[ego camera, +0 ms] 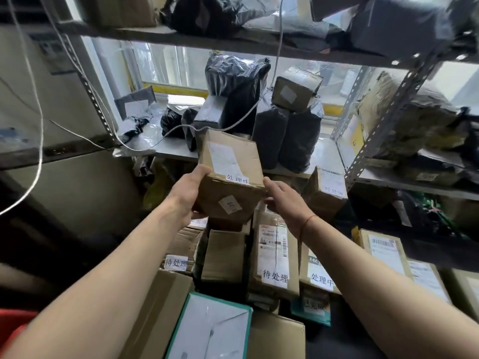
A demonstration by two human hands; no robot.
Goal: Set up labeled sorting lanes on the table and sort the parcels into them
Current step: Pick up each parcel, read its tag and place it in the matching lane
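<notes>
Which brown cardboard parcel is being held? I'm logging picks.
The brown cardboard box labelled 处理中, raised between the left hand and right hand; the others sit stacked.

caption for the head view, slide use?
Left hand grips a labeled cardboard box above stacked parcels; right hand touches its side.

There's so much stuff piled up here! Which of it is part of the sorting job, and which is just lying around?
Part of the job:
- held cardboard box, labeled 处理中, gripped by the left hand, right hand at its edge
- labeled boxes below: 待处理, 处理中

Just lying about:
- black bagged parcels on the shelf
- dangling white cable
- metal shelf frame
</notes>
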